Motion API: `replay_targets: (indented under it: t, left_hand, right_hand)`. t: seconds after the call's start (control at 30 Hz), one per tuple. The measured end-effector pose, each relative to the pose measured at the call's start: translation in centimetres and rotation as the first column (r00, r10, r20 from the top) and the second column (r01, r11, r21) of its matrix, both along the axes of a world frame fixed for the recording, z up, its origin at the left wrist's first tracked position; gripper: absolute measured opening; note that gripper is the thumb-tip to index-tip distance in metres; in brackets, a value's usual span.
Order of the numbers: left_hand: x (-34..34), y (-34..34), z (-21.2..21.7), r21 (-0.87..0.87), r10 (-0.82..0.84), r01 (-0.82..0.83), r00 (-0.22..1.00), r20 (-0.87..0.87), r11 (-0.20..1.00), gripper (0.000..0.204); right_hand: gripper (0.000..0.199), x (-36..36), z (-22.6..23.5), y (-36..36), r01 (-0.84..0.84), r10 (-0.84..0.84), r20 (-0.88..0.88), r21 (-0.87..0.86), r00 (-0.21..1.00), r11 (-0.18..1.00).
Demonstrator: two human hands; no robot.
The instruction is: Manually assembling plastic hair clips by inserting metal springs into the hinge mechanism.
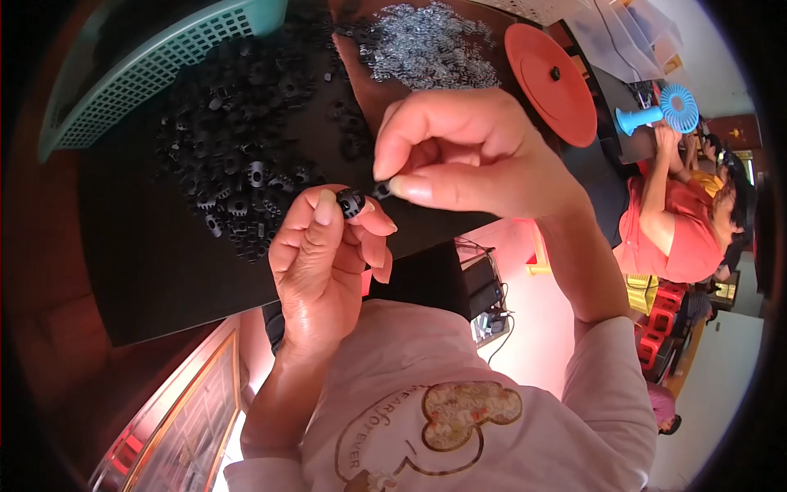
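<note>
My left hand is closed, with a small black plastic claw clip piece pinched between thumb and fingers. Just to its right, my right hand grips another small black clip piece between thumb and forefinger. The two pieces are close together; whether they touch is hard to tell. Beyond my left hand, a large heap of similar black clip pieces covers part of the dark table. A pile of small shiny metal pieces, perhaps springs, lies at the far side.
A green perforated basket leans over the heap at far left. Right of the metal pile are a round red lid, a clear plastic bin and a blue fan. A person in red sits at right, near stacked red stools.
</note>
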State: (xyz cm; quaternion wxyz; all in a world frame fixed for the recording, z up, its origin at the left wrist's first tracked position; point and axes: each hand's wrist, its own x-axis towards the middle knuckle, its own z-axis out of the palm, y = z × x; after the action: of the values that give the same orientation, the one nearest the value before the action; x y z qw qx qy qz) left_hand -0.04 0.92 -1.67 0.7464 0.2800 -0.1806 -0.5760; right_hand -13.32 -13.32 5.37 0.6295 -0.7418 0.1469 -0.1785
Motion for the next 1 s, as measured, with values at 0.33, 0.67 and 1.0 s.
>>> replay_targets:
  t: [0.33, 0.67, 1.0]
  left_hand:
    - [-0.3, 0.0, 0.2, 0.027, 0.000, -0.001, 0.999, 0.048, 1.000, 0.030]
    - [-0.6, 0.3, 0.4, 0.067, -0.041, 0.022, 0.950, 0.309, 0.998, 0.027]
    - [-0.7, 0.4, 0.3, 0.059, -0.034, 0.016, 0.946, 0.321, 0.998, 0.023]
  right_hand:
    - [0.010, -0.3, -0.6, 0.6, -0.044, 0.042, -0.075, -0.030, 0.996, 0.999]
    - [0.003, -1.5, 0.5, 1.9, 0.057, -0.046, -0.116, 0.099, 0.992, 0.993]
    - [0.004, -2.0, -0.3, 2.3, 0.065, -0.057, -0.098, 0.081, 0.994, 0.995]
